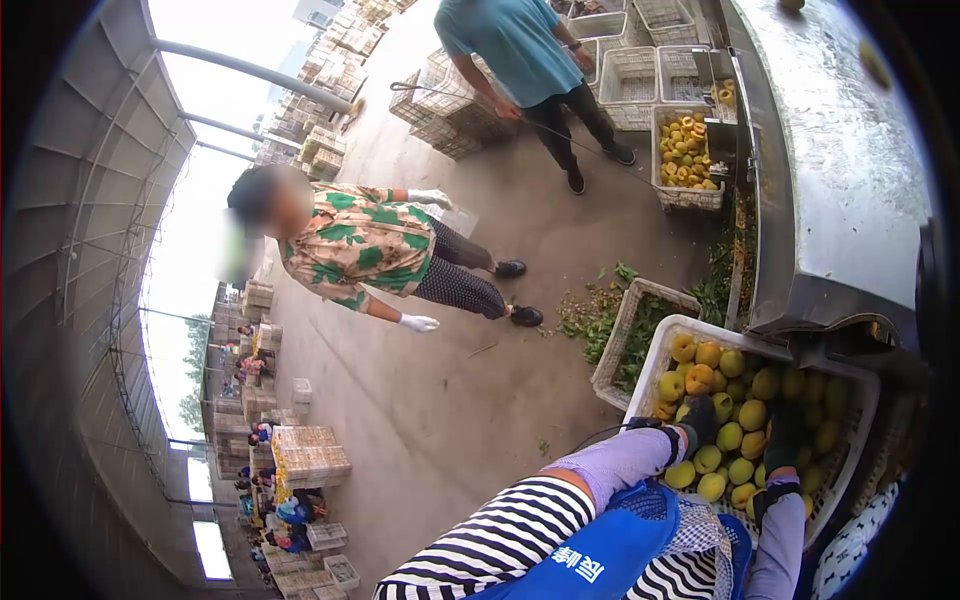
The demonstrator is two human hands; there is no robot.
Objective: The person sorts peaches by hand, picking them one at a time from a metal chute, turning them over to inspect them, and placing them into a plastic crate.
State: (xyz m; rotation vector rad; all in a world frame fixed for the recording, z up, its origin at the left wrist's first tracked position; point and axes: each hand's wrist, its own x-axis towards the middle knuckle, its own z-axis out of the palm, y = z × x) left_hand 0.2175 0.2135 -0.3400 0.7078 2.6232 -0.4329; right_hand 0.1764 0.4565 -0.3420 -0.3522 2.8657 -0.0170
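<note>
A white plastic crate (655, 362) of round yellow-green fruit (753, 414), which look like peaches, stands before me at the lower right. My left hand (702, 420), in a dark glove, reaches in over the fruit and touches them. Beside it, my right hand (786, 438), also dark-gloved, is down among the fruit in the crate's shaded part. The fingers of both hands are too dark and too hidden among the fruit to make out their grip.
A metal machine (850, 190) borders the crate at the upper right. Next to it sits a crate of green leaves (640, 340). Another crate holds orange-yellow fruit (686, 150). One person in a floral shirt (365, 240) and another in a blue shirt (515, 50) stand on the floor.
</note>
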